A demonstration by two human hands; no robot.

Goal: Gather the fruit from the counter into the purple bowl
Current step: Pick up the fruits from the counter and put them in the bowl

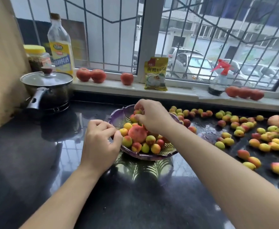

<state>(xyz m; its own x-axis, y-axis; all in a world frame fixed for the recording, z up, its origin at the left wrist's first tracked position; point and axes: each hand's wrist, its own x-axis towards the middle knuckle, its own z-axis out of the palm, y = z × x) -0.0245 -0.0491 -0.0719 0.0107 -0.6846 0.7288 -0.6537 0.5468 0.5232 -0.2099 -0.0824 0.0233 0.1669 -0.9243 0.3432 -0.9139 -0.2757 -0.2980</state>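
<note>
A purple leaf-shaped bowl [119, 117] stands on the dark counter, holding several small yellow-red fruits and one big peach [137, 133]. My left hand [100, 142] is at the bowl's left rim, its curled fingers gripping the edge. Over the bowl's far side, my right hand [152, 116] has its fingers curled round small fruits [137, 112]. Many loose small fruits [239, 129] lie scattered across the counter to the right, along with a second large peach [278, 121].
A lidded pot [47, 90] sits at the back left, with an oil bottle [60, 45] and a jar [36, 57] behind it. Tomatoes [90, 75], a yellow packet [155, 73] and a spray bottle [218, 80] line the windowsill. The counter [28, 162] is wet and glossy.
</note>
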